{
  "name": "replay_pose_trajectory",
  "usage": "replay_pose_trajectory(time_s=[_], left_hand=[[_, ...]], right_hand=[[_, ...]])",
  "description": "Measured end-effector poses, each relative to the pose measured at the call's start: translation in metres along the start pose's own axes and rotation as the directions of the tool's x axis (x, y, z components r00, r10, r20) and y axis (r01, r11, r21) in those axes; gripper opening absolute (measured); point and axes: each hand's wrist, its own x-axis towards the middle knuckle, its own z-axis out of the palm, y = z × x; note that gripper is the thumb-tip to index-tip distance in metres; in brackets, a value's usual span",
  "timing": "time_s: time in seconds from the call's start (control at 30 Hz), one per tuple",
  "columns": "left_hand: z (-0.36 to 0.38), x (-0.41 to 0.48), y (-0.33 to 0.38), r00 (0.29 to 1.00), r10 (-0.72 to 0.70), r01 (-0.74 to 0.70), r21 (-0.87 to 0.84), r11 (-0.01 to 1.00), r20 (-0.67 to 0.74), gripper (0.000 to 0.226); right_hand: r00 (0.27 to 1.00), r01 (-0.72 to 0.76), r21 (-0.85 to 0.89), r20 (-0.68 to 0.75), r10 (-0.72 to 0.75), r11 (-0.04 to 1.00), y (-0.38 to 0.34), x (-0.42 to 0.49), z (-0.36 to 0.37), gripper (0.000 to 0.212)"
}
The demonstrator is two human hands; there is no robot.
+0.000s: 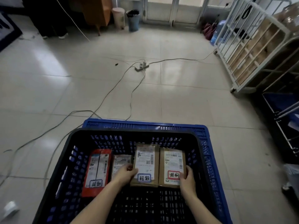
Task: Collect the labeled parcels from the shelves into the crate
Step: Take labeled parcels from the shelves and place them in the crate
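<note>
Head view: inside the blue perforated plastic crate [145, 126], a flat red parcel [97, 168] lies leftmost, with a pale plastic-wrapped packet [120, 164] beside it. The left hand [125, 174] grips the left edge of a brown cardboard box with a blue-bordered tag [145, 160]. Just beside it sits a second brown box with a red-bordered tag [173, 164], its right edge gripped by the right hand [187, 177].

Your holey blue crate [145, 126] holds a red parcel [97, 170] on the left, a brown middle parcel [145, 160] and a brown right parcel [173, 162].
</note>
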Motion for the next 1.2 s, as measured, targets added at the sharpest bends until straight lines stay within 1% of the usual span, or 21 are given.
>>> replay_pose_trajectory(time_s=[0.1,0.2,0.37,0.47,0.7,0.77,0.87,1.0,1.1,1.2], left_hand=[[0.005,0.006,0.005,1.0,-0.021,0.021,0.006,1.0,0.003,0.046],[0.008,0.005,0.006,1.0,-0.025,0.025,0.019,0.999,-0.018,0.042],[0.01,0.001,0.005,0.999,-0.044,0.044,0.008,0.999,-0.008,0.039],[0.006,0.002,0.006,0.998,-0.056,0.057,0.023,0.998,-0.014,0.042],[0.012,0.016,-0.001,0.994,-0.091,0.098,0.14,0.985,-0.054,0.042],[0.016,0.021,-0.002,0.993,-0.079,0.096,0.208,0.973,-0.088,0.04],[0.024,0.025,0.001,0.986,-0.023,0.073,0.307,0.949,-0.162,0.036],[0.034,0.023,0.0,0.973,0.035,0.043,0.33,0.943,-0.227,0.045],[0.038,0.023,-0.006,0.969,0.075,0.015,0.358,0.934,-0.236,0.045],[0.037,0.024,-0.007,0.974,0.08,0.006,0.378,0.926,-0.212,0.047]], right_hand=[[1.0,0.021,-0.059,-0.012,-0.022,0.998,0.006,0.008,0.001,0.047],[0.998,0.052,-0.099,-0.017,-0.054,0.994,0.007,0.008,0.002,0.046],[0.998,0.042,-0.061,-0.045,-0.045,0.997,0.002,0.001,0.0,0.044],[0.999,0.034,-0.033,-0.017,-0.035,0.999,-0.002,0.007,0.004,0.045],[0.996,0.02,-0.013,0.083,-0.019,1.0,0.01,0.035,0.014,0.047],[0.996,0.014,-0.03,0.092,-0.012,0.999,0.017,0.04,0.017,0.046],[0.996,0.016,-0.055,0.094,-0.011,0.998,0.024,0.047,0.023,0.045],[0.995,0.036,-0.094,0.101,-0.027,0.995,0.032,0.052,0.028,0.047],[0.994,0.05,-0.12,0.102,-0.038,0.992,0.036,0.053,0.03,0.047],[0.995,0.038,-0.122,0.093,-0.027,0.992,0.036,0.054,0.031,0.047]])
